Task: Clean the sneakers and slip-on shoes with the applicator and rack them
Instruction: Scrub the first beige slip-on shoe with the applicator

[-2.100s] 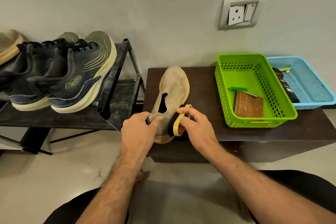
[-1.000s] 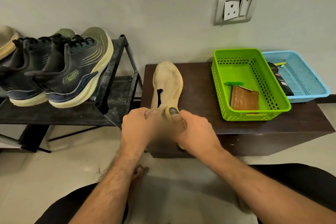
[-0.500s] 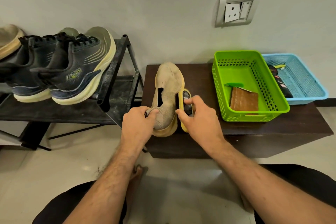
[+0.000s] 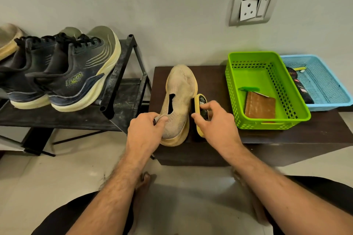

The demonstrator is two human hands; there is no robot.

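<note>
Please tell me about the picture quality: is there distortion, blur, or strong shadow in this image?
Head view: wide-angle bending is clear, the shoe rack and wall socket lean. Light is soft and even; only a faint shadow lies under the slip-on shoe on the dark table. The left hand and right hand look sharp; the forearms near the bottom edge are slightly smeared.

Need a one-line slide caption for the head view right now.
Left hand pinches the beige slip-on shoe at its heel while right hand holds the yellow applicator against its side.
</note>
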